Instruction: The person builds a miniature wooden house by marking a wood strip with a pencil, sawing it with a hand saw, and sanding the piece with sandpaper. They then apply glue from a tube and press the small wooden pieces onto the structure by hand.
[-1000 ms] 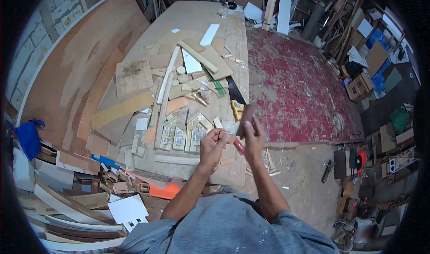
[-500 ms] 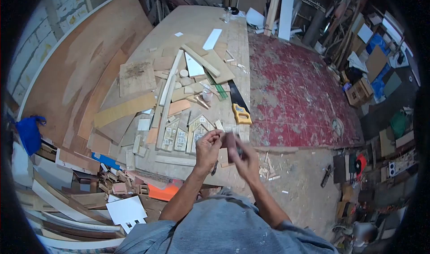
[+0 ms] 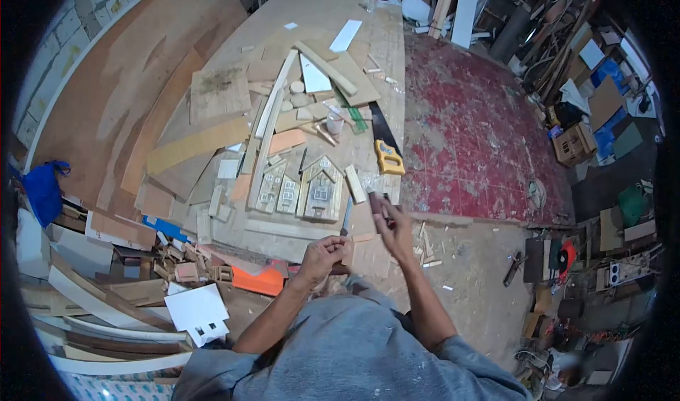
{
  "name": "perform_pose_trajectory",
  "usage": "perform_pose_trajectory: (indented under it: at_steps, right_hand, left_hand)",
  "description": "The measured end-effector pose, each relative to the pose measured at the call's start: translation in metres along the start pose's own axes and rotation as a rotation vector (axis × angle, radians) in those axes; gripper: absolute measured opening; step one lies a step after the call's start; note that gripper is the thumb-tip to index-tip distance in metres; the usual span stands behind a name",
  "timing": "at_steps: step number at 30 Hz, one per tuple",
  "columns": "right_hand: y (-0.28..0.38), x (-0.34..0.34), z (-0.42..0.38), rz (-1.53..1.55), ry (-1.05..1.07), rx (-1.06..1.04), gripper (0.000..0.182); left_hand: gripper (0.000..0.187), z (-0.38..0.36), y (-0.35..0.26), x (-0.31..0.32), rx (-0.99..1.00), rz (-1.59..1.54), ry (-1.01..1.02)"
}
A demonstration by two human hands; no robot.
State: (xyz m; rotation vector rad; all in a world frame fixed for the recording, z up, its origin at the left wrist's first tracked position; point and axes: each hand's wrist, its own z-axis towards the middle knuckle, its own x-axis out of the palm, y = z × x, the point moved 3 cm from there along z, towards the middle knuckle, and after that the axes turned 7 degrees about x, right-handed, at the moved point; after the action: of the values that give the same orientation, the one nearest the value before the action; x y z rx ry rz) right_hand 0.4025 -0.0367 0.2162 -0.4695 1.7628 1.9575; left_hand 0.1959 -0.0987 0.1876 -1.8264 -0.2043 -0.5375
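My right hand (image 3: 397, 235) is closed around a folded piece of brown sandpaper (image 3: 376, 201), held above the table's near right edge. Lower and to the left, my left hand (image 3: 324, 261) is closed, thumb against the fingers; whatever it may pinch is too small to make out. Beyond my left hand, a small wooden model house (image 3: 322, 188) with a peaked roof and tiny windows lies on the table. Two smaller house fronts (image 3: 278, 192) lie beside it. A short wooden block (image 3: 355, 184) rests between the house and my right hand.
A handsaw with a yellow handle (image 3: 389, 158) lies along the right edge of the wooden table (image 3: 283, 8). Wood strips and offcuts (image 3: 326, 67) cover its middle, with a clear cup (image 3: 334, 123) among them. An orange piece (image 3: 258, 279) sits below the near edge.
My hands have moved apart. The left dropped toward my body, while the right shifted slightly right and kept the sandpaper. The view has tilted, showing more of the model house.
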Motion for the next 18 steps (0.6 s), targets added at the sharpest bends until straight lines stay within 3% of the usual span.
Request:
perform_pose_trajectory:
  at_steps: [3, 5, 8, 9, 10, 11, 14, 18]
  right_hand:
    - [-0.082, 0.008, -0.017, 0.055, 0.000, -0.002, 0.043]
    - [-0.138, 0.012, -0.050, -0.105, 0.168, 0.307, 0.052]
    - [-0.185, 0.022, -0.063, -0.156, 0.119, 0.198, 0.051]
    - [-0.186, 0.024, -0.052, -0.222, 0.117, 0.150, 0.052]
    - [-0.183, 0.026, -0.036, -0.252, 0.165, 0.265, 0.055]
    - [-0.182, 0.031, -0.015, -0.313, 0.144, 0.200, 0.052]
    - [-0.178, 0.044, 0.064, -0.406, 0.053, 0.016, 0.045]
    - [-0.143, 0.056, 0.157, -0.493, 0.150, -0.011, 0.049]
  left_hand:
    - [0.038, -0.020, 0.021, -0.038, -0.052, -0.138, -0.182]
    - [0.041, -0.023, 0.042, -0.060, -0.040, -0.158, -0.236]
    - [0.053, -0.030, 0.048, -0.072, 0.019, -0.095, -0.312]
    - [0.057, -0.031, 0.044, -0.069, 0.053, -0.011, -0.338]
    - [0.061, -0.031, 0.038, -0.065, 0.086, 0.075, -0.358]
    - [0.066, -0.032, 0.034, -0.061, 0.035, 0.136, -0.412]
    - [0.065, -0.037, 0.045, -0.061, -0.013, 0.309, -0.510]
    - [0.060, -0.050, 0.054, -0.043, -0.060, 0.333, -0.583]
